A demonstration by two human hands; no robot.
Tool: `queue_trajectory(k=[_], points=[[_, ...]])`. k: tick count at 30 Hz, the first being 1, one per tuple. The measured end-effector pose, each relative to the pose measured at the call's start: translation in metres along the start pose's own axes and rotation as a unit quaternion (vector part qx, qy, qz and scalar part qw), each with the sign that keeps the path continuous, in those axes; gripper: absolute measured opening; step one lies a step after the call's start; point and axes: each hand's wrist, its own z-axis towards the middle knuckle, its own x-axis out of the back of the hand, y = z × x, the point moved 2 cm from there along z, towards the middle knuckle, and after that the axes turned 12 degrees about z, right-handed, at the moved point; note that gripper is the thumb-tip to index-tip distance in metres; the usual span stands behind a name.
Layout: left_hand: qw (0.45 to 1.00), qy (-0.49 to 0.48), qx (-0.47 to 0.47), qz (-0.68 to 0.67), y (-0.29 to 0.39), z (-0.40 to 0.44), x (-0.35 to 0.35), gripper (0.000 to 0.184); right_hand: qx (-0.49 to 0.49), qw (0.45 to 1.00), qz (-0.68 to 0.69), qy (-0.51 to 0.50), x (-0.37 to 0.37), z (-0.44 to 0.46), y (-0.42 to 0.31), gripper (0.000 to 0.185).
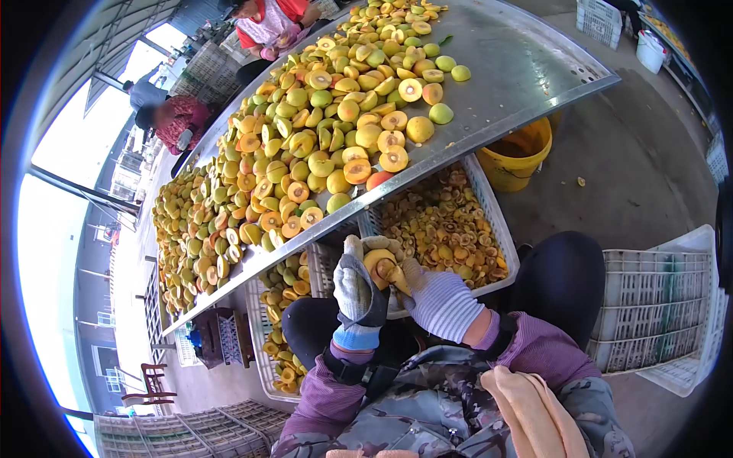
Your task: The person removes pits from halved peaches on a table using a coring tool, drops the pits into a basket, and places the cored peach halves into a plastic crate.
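Both my hands wear knitted gloves and meet over my lap, below the edge of the metal table. My left hand (360,288) is closed around a yellow halved fruit (379,265). The fingers of my right hand (443,298) are pressed together at the fruit's lower right side; whether they grip a small tool or a piece of the fruit is too small to tell. A large heap of halved yellow-green fruit (301,145) covers much of the metal table (511,69) in front. Under my hands stands a white crate (500,237) with brownish fruit pieces.
Another crate (263,359) with fruit halves stands left of my knee. A yellow bucket (519,156) is under the table's right side. Stacked crates (649,305) stand at my right. Co-workers sit across the table at the upper left. A white bucket (650,52) is far right.
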Motion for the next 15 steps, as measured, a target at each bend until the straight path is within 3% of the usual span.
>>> queue_trajectory(k=[3,5,6,8,9,11,13,14,15], points=[[1.0,0.007,-0.001,0.016,0.008,-0.003,-0.002,0.058,0.016,0.998,0.047,0.037,-0.009,0.0,0.003,0.026],[0.998,0.017,-0.018,0.062,0.011,-0.004,-0.002,0.061,0.126,0.957,0.262,0.001,-0.02,0.004,0.009,0.026],[0.998,0.018,-0.02,0.062,0.011,-0.003,-0.001,0.061,0.127,0.957,0.262,0.001,-0.011,0.004,0.005,0.026],[0.997,-0.049,-0.049,0.028,0.013,-0.002,-0.002,0.064,-0.115,0.877,0.404,-0.234,0.003,0.003,-0.004,0.028],[0.993,-0.067,-0.079,0.052,0.017,-0.001,-0.004,0.056,-0.114,0.877,0.403,-0.235,0.004,0.002,-0.003,0.028],[0.99,-0.11,-0.057,0.071,0.014,0.002,0.0,0.047,0.022,0.936,0.311,-0.166,0.007,0.002,-0.004,0.029],[0.98,-0.164,0.034,0.112,0.02,0.005,0.002,0.024,0.022,0.937,0.316,-0.147,-0.013,-0.004,0.005,0.03],[0.975,-0.189,0.045,0.111,0.014,0.007,0.009,0.019,0.019,0.938,0.322,-0.128,-0.021,-0.006,0.01,0.032],[0.947,-0.242,0.027,0.21,0.026,0.009,0.009,0.018,0.013,0.906,0.387,-0.168,-0.024,-0.008,0.01,0.032]])
